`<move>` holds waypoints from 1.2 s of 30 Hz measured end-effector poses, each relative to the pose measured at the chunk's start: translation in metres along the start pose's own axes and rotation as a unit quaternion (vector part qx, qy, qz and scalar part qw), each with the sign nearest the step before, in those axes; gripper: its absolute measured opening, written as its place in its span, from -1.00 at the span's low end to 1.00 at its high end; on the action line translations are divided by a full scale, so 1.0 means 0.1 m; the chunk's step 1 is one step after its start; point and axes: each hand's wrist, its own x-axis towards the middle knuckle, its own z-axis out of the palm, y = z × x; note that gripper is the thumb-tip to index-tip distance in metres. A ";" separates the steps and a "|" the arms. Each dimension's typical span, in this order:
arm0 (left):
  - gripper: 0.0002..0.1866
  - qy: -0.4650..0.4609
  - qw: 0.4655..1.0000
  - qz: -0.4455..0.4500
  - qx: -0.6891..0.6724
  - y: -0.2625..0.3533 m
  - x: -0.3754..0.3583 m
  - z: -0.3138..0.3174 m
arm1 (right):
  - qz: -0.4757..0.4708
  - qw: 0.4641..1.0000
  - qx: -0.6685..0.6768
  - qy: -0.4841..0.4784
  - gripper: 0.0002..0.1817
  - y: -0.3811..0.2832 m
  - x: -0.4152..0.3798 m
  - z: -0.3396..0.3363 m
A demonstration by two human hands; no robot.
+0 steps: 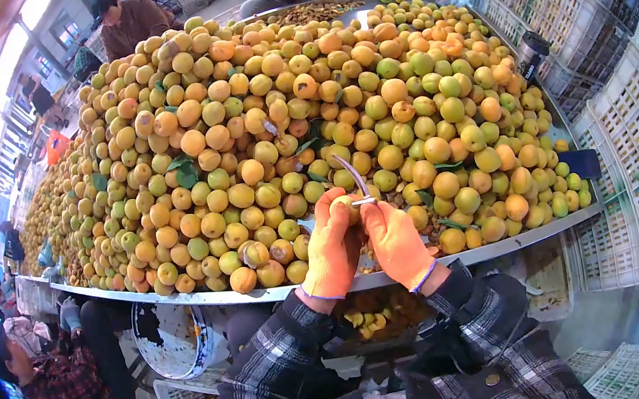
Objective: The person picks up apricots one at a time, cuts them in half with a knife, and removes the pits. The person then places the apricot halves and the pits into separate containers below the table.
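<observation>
Both of my hands wear orange gloves and meet above the front edge of a heap of yellow-orange fruit (251,172). My left hand (332,248) is closed around a yellow fruit (346,206), of which only the top shows between the fingers. In my right hand (396,242) is a small tool with a curved blade (351,173) and a pale shaft lying against the fruit. The blade points up and to the left. My fingers hide most of the tool's handle.
The metal table rim (283,291) runs below my wrists. Cut fruit (368,324) lies in a container under it. A white bucket (172,340) stands at lower left, plastic crates (624,183) at right, a dark bottle (532,52) on the right rim. Other people sit left and behind.
</observation>
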 end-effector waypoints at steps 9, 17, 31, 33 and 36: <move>-0.63 0.001 0.993 0.040 0.109 0.09 0.05 0.03 | 0.355 0.784 0.455 -0.228 -0.46 -0.15 0.08 -0.25; -0.46 -0.052 0.979 -0.069 -0.184 0.00 0.19 -0.20 | 0.244 0.842 0.404 -0.260 -0.44 -0.26 0.01 -0.32; -0.57 -0.024 0.991 -0.005 -0.134 0.03 0.15 -0.09 | -0.002 0.997 -0.021 -0.069 -0.61 -0.02 -0.11 -0.09; -0.58 -0.030 0.993 0.000 -0.116 0.04 0.14 -0.07 | -0.004 0.998 -0.036 -0.060 -0.62 -0.06 -0.13 -0.08; -0.60 -0.045 0.994 0.003 -0.096 0.06 0.14 -0.07 | 0.004 0.997 -0.058 -0.054 -0.63 -0.14 -0.15 -0.08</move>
